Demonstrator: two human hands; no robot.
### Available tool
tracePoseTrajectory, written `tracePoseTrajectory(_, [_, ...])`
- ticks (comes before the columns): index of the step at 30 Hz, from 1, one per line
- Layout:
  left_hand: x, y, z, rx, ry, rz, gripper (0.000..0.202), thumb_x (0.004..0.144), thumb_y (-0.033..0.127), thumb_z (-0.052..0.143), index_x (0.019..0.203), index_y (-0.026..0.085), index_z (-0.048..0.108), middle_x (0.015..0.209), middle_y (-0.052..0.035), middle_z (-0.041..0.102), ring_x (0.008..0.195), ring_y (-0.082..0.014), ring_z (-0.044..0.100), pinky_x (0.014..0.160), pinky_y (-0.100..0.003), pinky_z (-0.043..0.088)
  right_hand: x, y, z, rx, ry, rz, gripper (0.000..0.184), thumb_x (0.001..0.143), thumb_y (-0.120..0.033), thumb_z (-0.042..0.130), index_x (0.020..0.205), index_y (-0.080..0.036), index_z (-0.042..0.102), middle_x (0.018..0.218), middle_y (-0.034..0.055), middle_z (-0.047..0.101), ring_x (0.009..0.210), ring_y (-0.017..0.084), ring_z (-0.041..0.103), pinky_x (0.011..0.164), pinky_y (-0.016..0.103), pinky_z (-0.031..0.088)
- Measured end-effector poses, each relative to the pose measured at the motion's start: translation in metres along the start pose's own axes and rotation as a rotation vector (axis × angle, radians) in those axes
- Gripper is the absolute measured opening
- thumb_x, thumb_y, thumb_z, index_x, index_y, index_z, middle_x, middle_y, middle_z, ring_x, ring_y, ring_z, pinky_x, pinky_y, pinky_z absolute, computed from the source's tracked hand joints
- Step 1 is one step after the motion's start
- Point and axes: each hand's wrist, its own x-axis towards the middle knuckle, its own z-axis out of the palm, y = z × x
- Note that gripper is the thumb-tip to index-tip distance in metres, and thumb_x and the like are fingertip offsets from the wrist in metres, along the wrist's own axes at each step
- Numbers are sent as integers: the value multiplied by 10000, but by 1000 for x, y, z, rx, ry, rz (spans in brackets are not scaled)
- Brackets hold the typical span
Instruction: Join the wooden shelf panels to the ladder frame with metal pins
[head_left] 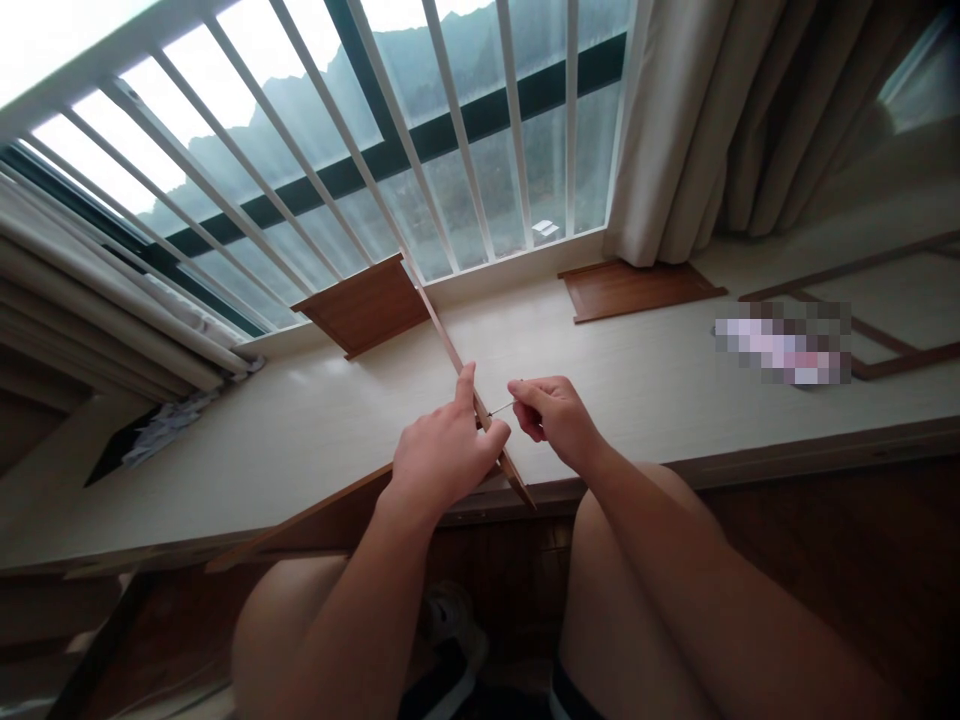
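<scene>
Thin rod [503, 408] held at wooden rail [444, 335], over windowsill [525, 335].
Rail gripped by left hand [444, 445]; rod pinched by right hand [546, 410], just right of rail. Brown panel [641, 288] laid farther right of rail.

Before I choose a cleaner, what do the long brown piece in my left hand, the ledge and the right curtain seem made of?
The long brown piece looks like wood or wood-effect board, from its straight brown edge; finish unclear. The ledge: probably smooth laminate or paint, given soft reflections. The right curtain: matte fabric, hanging in soft folds.
</scene>
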Motion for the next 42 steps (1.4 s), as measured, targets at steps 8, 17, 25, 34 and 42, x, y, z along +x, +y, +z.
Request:
tracePoseTrajectory(8, [0,0,1,17,6,3,720,889,524,282,1513,282,15,1043,-111,699,908,-340,660,743,-407,459,1,4,7,-8,98,13,484,897,-371,501,466,-187,379,357,-47,366,342,68,312,402,252,229])
tracePoseTrajectory(17, [0,0,1,14,7,-3,727,887,531,281,1514,286,5,1035,-99,705,891,-333,663,733,-398,458,-3,6,4,-61,88,-15,499,913,-453,490,513,-184,358,429,-53,332,405,64,279,425,249,224])
tracePoseTrajectory(25, [1,-1,2,12,9,-7,730,883,526,296,1512,295,5,1003,-86,709,862,-323,665,712,-385,456,-4,3,-10,-125,104,-106,443,920,-508,460,621,-182,429,521,-37,412,454,75,353,432,234,262])
tracePoseTrajectory(34, [0,0,1,14,-1,-19,739,885,542,285,1516,292,-9,1064,-100,698,911,-333,660,740,-396,453,-8,8,-10,-189,52,-119,352,883,-518,524,772,-184,546,631,-11,528,515,91,400,456,228,304])
tracePoseTrajectory(42, [0,0,1,4,6,-9,723,886,564,264,1514,298,22,1072,-107,694,919,-351,658,742,-414,459,-7,6,-4,-137,34,-155,314,872,-482,562,777,-182,567,644,-12,530,517,91,385,470,237,305])
